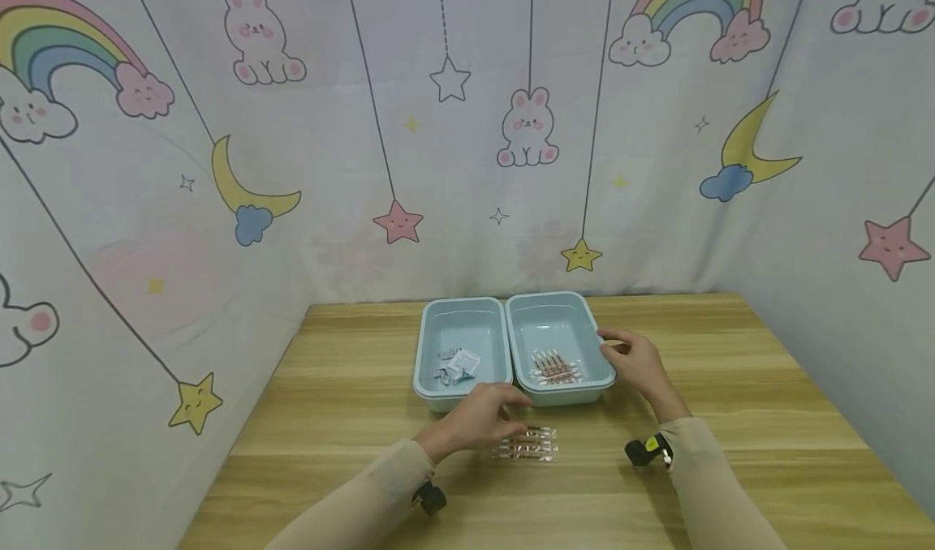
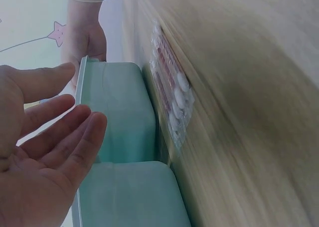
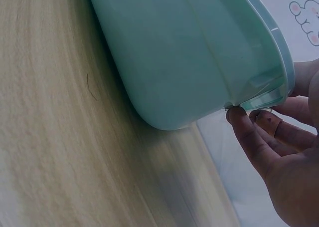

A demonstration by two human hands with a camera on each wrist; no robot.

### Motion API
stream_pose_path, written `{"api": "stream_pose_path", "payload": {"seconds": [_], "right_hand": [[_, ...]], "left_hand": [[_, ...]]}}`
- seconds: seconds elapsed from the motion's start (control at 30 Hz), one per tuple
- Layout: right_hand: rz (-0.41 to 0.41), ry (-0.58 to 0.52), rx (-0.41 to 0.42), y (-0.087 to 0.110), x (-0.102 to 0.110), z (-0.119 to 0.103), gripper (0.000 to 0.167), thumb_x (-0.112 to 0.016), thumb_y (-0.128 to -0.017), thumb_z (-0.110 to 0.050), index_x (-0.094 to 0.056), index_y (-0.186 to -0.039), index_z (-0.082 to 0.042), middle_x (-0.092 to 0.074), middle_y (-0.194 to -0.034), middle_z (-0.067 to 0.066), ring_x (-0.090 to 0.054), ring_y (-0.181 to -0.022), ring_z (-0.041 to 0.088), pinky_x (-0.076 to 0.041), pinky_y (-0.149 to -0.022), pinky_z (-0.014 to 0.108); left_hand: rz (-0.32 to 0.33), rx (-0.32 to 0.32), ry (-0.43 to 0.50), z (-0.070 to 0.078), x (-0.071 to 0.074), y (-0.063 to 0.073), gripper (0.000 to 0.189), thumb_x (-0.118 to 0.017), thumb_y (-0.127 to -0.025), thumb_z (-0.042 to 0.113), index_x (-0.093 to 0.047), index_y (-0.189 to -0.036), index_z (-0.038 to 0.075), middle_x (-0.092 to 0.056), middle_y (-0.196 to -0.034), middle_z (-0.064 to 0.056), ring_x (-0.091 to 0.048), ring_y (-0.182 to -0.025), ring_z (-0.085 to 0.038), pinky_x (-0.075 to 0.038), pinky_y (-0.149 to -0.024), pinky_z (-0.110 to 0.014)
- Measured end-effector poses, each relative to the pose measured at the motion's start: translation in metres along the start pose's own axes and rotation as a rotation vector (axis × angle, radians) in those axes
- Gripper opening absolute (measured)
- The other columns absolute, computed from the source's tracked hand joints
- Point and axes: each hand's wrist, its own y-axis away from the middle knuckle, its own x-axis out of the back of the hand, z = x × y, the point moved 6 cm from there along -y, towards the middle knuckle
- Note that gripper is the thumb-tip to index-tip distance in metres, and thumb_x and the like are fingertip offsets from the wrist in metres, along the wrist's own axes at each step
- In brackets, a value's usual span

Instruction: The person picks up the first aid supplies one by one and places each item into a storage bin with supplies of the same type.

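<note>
My left hand [image 1: 478, 417] hovers over a strip of clear-wrapped cotton swabs [image 1: 536, 444] with reddish-brown shafts and white tips, lying on the table. Its fingers are loosely bent and hold nothing; in the left wrist view a gap separates them from the swabs [image 2: 172, 87]. At the right side of the right light-blue plastic bin [image 1: 562, 311], my right hand [image 1: 639, 363] holds the rim, with fingertips against the outer wall in the right wrist view. Similar wrapped swabs [image 1: 555, 367] lie inside that bin. The left bin [image 1: 463, 315] contains several small silver-and-white packets [image 1: 460, 366].
Both bins stand side by side near the back of the wooden table [image 1: 351, 420]. Behind them hangs a pale curtain [image 1: 467, 169] printed with rabbits, stars and rainbows. A small black camera [image 1: 646, 451] sits at the right wrist.
</note>
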Motion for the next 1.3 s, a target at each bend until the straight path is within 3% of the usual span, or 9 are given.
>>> {"api": "stream_pose_path", "payload": {"seconds": [0.17,0.37,0.83,1.3], "right_hand": [[-0.005,0.003,0.006,0.0,0.0,0.001,0.035,-0.06,-0.096,-0.013,-0.062,-0.128,-0.001,-0.061,-0.129,0.022,-0.066,-0.103,0.037,-0.056,-0.073,0.025],[-0.008,-0.008,0.008,0.0,0.0,0.001,0.035,-0.06,-0.095,-0.012,-0.062,-0.128,-0.002,-0.061,-0.129,0.022,-0.066,-0.103,0.036,-0.056,-0.071,0.025],[-0.009,0.007,-0.005,-0.001,0.0,0.003,0.035,-0.06,-0.096,-0.013,-0.062,-0.129,-0.003,-0.061,-0.13,0.021,-0.066,-0.105,0.037,-0.058,-0.076,0.032],[-0.007,0.013,-0.01,0.0,-0.001,0.001,0.035,-0.059,-0.096,-0.012,-0.062,-0.129,-0.003,-0.06,-0.131,0.021,-0.065,-0.106,0.037,-0.058,-0.077,0.033]], "left_hand": [[-0.021,0.015,0.037,0.0,-0.002,0.001,0.034,-0.077,-0.083,0.013,-0.069,-0.114,0.003,-0.072,-0.11,-0.01,-0.07,-0.085,-0.012,-0.057,-0.074,-0.017],[-0.035,0.009,0.039,0.001,-0.004,0.003,0.035,-0.076,-0.084,0.013,-0.068,-0.116,0.001,-0.071,-0.112,-0.011,-0.071,-0.09,-0.018,-0.056,-0.075,-0.015],[-0.015,-0.03,-0.03,0.001,-0.008,0.003,0.033,-0.077,-0.084,0.015,-0.07,-0.113,0.002,-0.073,-0.106,-0.008,-0.071,-0.09,-0.015,-0.055,-0.077,-0.014],[-0.027,-0.012,-0.098,-0.001,-0.013,0.004,0.036,-0.079,-0.082,0.018,-0.071,-0.115,0.005,-0.073,-0.107,-0.004,-0.07,-0.092,-0.012,-0.052,-0.081,-0.013]]}}
